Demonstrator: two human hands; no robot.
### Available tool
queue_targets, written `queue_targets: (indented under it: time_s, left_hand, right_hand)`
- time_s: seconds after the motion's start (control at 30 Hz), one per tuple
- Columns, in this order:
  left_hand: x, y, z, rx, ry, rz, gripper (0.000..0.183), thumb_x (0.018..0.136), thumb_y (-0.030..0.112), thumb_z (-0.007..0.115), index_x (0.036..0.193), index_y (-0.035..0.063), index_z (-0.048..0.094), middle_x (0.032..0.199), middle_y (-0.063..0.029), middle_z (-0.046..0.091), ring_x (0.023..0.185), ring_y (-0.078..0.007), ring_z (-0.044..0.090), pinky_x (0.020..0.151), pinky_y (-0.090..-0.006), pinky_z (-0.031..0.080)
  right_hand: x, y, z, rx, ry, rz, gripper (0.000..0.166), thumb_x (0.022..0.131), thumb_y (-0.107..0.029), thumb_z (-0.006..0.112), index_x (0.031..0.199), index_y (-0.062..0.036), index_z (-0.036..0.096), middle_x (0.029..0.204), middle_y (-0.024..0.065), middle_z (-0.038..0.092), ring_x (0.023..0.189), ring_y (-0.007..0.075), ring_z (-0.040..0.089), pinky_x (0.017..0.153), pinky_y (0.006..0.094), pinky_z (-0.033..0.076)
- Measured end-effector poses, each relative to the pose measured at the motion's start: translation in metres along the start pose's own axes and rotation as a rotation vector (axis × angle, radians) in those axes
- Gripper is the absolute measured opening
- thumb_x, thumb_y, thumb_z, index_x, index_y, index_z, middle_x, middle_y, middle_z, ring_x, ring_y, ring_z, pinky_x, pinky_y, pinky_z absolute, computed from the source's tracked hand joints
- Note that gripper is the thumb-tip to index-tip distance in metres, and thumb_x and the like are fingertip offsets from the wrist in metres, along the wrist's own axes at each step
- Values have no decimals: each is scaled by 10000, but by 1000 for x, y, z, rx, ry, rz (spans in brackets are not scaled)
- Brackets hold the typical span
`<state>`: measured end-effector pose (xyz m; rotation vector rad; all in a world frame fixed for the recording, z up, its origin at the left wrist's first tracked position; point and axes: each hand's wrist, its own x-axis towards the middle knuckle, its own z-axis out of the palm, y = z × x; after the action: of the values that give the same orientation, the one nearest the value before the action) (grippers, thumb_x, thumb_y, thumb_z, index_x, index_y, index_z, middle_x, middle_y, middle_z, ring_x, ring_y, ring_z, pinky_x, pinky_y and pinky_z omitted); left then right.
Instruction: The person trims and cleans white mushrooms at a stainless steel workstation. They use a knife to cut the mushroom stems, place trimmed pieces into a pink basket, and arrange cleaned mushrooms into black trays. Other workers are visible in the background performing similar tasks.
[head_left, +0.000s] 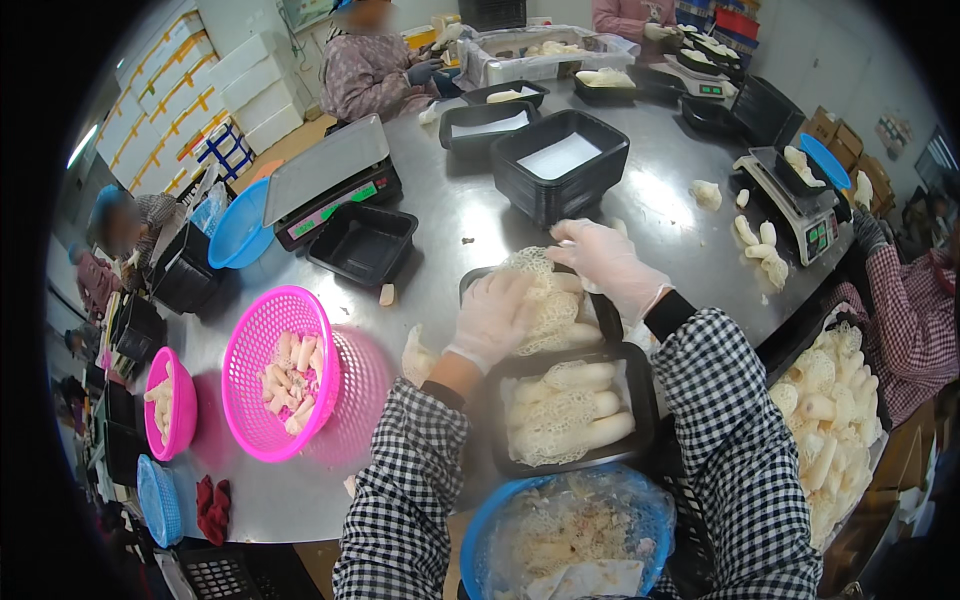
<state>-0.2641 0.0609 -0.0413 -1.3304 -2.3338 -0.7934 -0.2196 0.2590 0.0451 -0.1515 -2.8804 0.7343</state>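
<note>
My left hand (491, 319), in a clear glove, lies over lacy white bamboo fungus (559, 315) in a black plastic tray (611, 319). At the same tray's far right side is my gloved right hand (607, 262), its fingertips by the netted fungus; whether it grips any is hidden. Closer to me stands a second black tray (645, 409), filled with a row of fungus stalks (577, 412) on a white liner. Below it, a blue basin (480, 570) lined with clear plastic holds fungus scraps (585, 517).
Beyond my hands rises a stack of black trays (559, 180). A digital scale (330, 180) and pink basket (232, 382) stand left. At right are another scale (814, 217), loose fungus (765, 251) and a heaped crate (825, 420). Co-workers (375, 75) surround the steel table (442, 217).
</note>
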Motion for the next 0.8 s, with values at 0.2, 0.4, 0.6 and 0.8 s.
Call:
queue_targets:
  time_s: [0.2,0.4,0.6,0.8]
  left_hand:
    - [4,4,-8,18,-54,-6,437,830,223,572,1248,111,514,1149,-134,559,1078,-343,518,927,-462,407]
    - [3,3,-9,-47,9,-22,524,831,229,568,1316,72,448,1224,-180,517,1094,-379,504,941,-462,409]
    - [6,3,-12,-59,-119,-89,520,835,245,561,1310,60,459,1269,-212,490,1121,-400,492,956,-456,408]
    - [2,-2,-15,-177,186,-195,469,871,254,536,1292,54,482,1295,-218,475,1150,-389,484,999,-421,378]
  right_hand:
    - [1,13,37,15,11,-225,334,879,-310,552,1104,-77,631,1054,109,647,1012,293,604,871,388,472]
    - [-6,21,48,-161,-23,-337,228,856,-162,523,1035,-136,662,949,50,650,906,250,628,780,353,505]
    - [-4,11,31,-82,-99,-172,240,875,-200,530,1078,-138,640,1044,78,660,956,251,630,813,352,490]
    - [-7,-2,-8,28,41,183,256,897,-218,531,1115,-122,624,997,113,669,881,242,644,750,340,491]
